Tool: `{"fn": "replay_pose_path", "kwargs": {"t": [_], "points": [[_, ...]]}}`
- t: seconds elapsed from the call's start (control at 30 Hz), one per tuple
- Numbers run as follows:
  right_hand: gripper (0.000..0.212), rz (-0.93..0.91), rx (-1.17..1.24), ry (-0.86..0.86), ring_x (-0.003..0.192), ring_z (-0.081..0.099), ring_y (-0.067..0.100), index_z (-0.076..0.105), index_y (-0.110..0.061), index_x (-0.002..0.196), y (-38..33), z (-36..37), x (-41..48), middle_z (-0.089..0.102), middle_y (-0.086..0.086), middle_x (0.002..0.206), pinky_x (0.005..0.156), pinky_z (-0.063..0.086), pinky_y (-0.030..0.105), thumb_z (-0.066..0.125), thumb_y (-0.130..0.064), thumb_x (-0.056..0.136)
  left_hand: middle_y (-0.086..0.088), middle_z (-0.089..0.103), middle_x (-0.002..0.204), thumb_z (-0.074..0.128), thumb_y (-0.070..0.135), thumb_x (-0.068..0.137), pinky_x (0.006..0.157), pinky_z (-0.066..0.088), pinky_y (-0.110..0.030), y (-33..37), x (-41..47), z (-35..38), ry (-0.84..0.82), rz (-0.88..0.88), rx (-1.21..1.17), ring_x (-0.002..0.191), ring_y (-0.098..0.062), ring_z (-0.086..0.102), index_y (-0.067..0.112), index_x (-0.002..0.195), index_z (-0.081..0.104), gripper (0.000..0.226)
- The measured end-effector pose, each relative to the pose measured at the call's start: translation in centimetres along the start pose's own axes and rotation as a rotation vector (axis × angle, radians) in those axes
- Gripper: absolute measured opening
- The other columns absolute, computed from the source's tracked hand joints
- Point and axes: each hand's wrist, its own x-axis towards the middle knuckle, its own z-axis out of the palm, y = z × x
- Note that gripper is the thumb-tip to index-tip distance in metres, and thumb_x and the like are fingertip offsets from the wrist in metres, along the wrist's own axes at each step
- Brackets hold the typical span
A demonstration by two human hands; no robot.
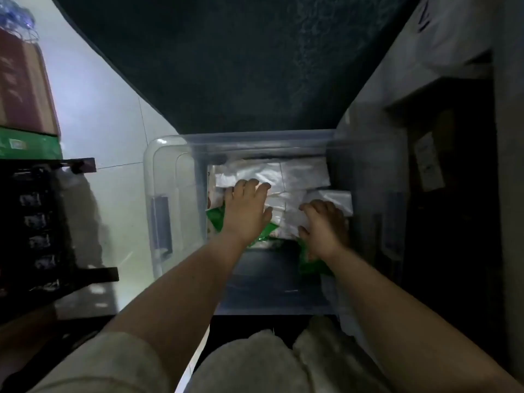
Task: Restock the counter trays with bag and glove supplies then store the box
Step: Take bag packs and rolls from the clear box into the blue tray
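A clear plastic storage box (pixel 170 194) stands on the floor below me, half under a dark counter. Inside lie several white plastic packs (pixel 300 173) and green-printed packs (pixel 215 219). Both my hands reach down into the box. My left hand (pixel 246 208) lies flat on the white packs with its fingers spread. My right hand (pixel 323 225) curls its fingers over the edge of a white pack (pixel 337 198) at the right side. The near part of the box floor shows dark and bare.
A dark counter top (pixel 232 61) overhangs the far end of the box. A black crate rack (pixel 42 228) with cartons (pixel 25 89) above stands at the left. White floor tiles (pixel 113 131) lie between. A dark cabinet opening (pixel 442 165) is at the right.
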Motion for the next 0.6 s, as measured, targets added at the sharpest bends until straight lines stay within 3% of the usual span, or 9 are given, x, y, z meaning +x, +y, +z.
{"fn": "replay_pose_path", "kwargs": {"t": [0.23,0.4,0.6], "points": [[0.041,-0.067,0.095,0.208,0.098,0.052,0.034,0.059,-0.015,0.109,0.8,2.9,2.5,0.06,0.01,0.108,0.082,0.042,0.043,0.072,-0.021,0.07,-0.013,0.037,0.143,0.062,0.05,0.08,0.106,0.021,-0.052,-0.7,6.4,2.7,-0.078,0.105,0.16,0.132,-0.035,0.029,0.023,0.137,0.039,0.067],[0.039,-0.048,0.163,0.299,0.099,0.054,0.036,0.062,-0.013,0.107,1.1,3.3,3.2,0.061,0.011,0.107,0.084,0.043,0.044,0.074,-0.017,0.07,-0.007,0.043,0.142,0.064,0.054,0.079,0.103,0.026,-0.047,-1.8,8.3,2.9,-0.107,0.117,0.1,0.13,-0.031,0.035,0.031,0.133,0.045,0.062],[0.035,-0.092,0.231,0.325,0.104,0.054,0.032,0.063,-0.012,0.106,0.8,2.2,3.1,0.062,0.009,0.109,0.086,0.043,0.042,0.072,-0.014,0.073,-0.001,0.055,0.134,0.058,0.029,0.09,0.098,0.036,-0.042,-3.7,8.1,0.2,-0.144,0.132,0.067,0.123,-0.029,0.046,0.031,0.13,0.052,0.041]]}}
